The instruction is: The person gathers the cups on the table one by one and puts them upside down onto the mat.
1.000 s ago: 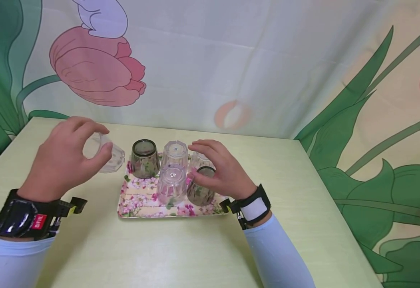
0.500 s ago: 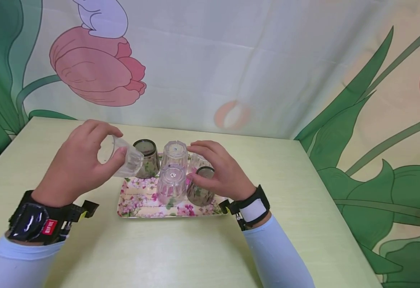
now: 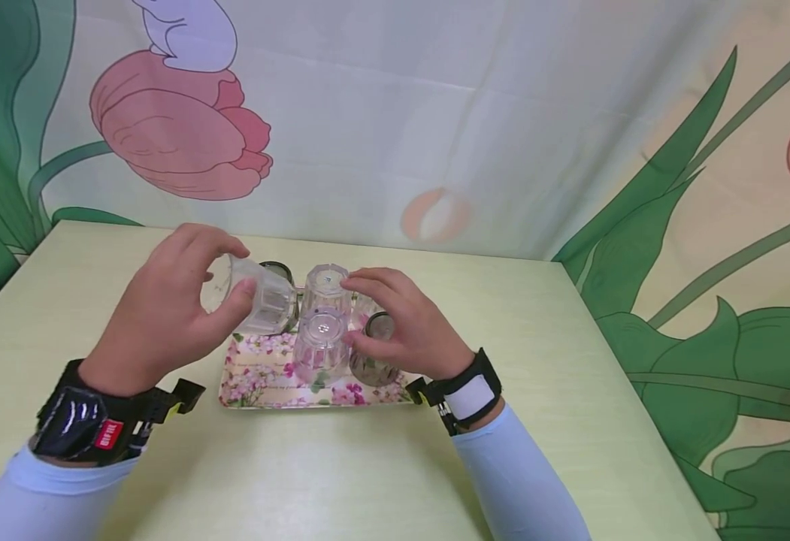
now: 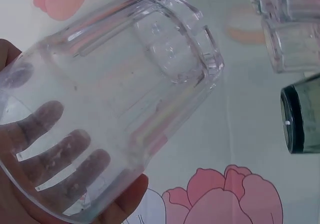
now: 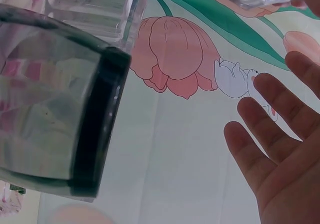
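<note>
My left hand (image 3: 171, 312) grips a clear faceted glass (image 3: 269, 304) near its rim, with the base tipped toward the right. The left wrist view shows several fingers through the wall of that glass (image 4: 120, 88). Behind it is a dark-tinted glass (image 3: 283, 270), partly covered. Two clear glasses stand upside down mid-tray, a back one (image 3: 328, 289) and a front one (image 3: 320, 353). My right hand (image 3: 418, 327) hovers over the front-right dark glass (image 3: 370, 366), fingers extended and holding nothing; in the right wrist view they are apart from that glass (image 5: 45, 108).
The glasses stand on a flowered tray (image 3: 259, 391) on a pale table (image 3: 266, 473). Another clear glass (image 3: 364, 304) is mostly hidden behind my right hand. A printed curtain (image 3: 340, 135) hangs along the table's back edge.
My left hand has carried the clear glass rightward from beside the tray until it overlaps the back-left dark glass in the head view. My right hand has barely shifted.
</note>
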`<state>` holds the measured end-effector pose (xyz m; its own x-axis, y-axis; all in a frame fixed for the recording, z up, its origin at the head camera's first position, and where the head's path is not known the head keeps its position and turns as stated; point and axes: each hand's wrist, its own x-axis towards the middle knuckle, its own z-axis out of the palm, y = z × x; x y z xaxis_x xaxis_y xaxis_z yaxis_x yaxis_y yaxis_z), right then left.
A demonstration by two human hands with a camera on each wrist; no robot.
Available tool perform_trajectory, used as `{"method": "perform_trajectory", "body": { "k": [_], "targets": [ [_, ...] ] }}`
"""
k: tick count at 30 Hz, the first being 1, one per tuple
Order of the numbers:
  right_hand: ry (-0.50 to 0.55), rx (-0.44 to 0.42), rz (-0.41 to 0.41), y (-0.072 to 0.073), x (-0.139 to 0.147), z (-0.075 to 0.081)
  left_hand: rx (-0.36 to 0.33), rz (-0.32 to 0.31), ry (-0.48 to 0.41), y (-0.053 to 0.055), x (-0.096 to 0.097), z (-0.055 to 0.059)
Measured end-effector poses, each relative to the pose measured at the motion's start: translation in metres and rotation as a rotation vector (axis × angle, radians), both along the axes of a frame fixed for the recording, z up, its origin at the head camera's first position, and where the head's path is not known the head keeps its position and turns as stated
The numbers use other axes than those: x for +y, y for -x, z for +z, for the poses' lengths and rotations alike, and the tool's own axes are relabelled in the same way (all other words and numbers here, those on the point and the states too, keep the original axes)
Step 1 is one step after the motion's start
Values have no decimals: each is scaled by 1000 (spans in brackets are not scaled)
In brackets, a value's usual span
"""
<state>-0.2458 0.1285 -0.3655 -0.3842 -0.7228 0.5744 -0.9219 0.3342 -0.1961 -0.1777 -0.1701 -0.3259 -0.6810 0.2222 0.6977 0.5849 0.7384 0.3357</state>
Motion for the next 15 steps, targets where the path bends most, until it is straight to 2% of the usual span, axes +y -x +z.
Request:
{"method": "perform_trajectory", "body": {
  "k": [15],
  "targets": [
    [9,-32,4,-1,0,2,48,-85,-28,1,23,4]
  ]
}}
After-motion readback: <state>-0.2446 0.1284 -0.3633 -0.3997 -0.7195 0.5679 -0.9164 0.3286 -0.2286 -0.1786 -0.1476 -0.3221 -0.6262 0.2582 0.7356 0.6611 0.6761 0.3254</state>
